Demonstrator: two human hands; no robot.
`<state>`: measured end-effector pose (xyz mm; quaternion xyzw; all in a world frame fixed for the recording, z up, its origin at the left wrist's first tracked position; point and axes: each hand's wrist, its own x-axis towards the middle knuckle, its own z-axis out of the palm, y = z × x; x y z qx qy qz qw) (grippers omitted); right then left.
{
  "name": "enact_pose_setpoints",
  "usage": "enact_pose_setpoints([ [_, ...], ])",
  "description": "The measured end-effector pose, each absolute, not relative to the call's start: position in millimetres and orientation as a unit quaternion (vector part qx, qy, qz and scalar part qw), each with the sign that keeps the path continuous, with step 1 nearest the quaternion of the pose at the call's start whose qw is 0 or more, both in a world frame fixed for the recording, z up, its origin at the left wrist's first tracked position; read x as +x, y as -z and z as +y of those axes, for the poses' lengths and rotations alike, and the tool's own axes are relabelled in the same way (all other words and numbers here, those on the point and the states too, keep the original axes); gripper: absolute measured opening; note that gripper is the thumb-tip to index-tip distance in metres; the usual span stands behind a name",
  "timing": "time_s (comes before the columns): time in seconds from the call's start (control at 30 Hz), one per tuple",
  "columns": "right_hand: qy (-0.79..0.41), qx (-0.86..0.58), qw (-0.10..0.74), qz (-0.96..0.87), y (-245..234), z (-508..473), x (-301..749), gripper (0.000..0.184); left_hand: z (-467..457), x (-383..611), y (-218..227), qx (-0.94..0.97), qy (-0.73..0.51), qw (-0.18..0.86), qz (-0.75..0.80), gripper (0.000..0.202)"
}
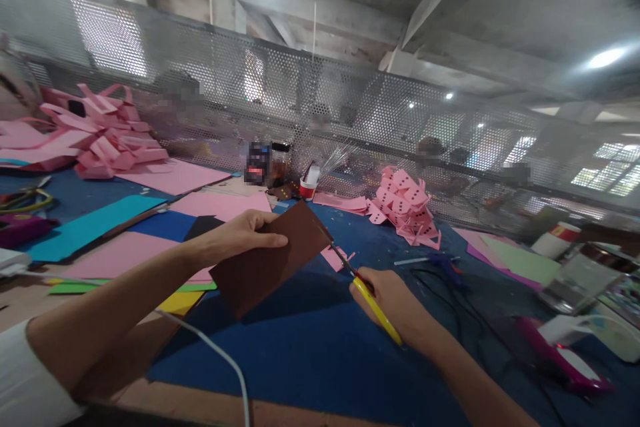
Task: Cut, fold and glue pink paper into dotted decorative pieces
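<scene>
My left hand (pixel 250 238) grips a brown sheet of card (pixel 280 263) by its upper left side, thumb on top, and holds it tilted above the blue table mat (pixel 300 360). In my right hand (pixel 387 297) is a pair of scissors with yellow handles (pixel 376 310). The scissor blades meet the card's right corner; whether they are parted there I cannot make out. Just behind the blades lies a small pink paper piece (pixel 334 259) on the mat.
Pink strips (pixel 115 137) are heaped at far left, near coloured sheets (pixel 100 223). Dotted pink pieces (pixel 404 207) pile up at the back. At right are a glue gun (pixel 445 265), a glass jar (pixel 583 280) and a magenta device (pixel 565 360). A white cable (pixel 220 347) crosses the front edge.
</scene>
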<state>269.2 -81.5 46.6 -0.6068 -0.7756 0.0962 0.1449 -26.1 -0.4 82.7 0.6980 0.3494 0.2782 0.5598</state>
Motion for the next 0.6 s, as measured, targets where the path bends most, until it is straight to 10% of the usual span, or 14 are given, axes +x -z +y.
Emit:
enact_pose_setpoints([
  [0.6,-0.075,-0.613,0.139,-0.774,-42.5,-79.1,270.4,0.017,0.8,-26.1,-81.3,0.696,-0.278,0.564,0.347,0.032],
])
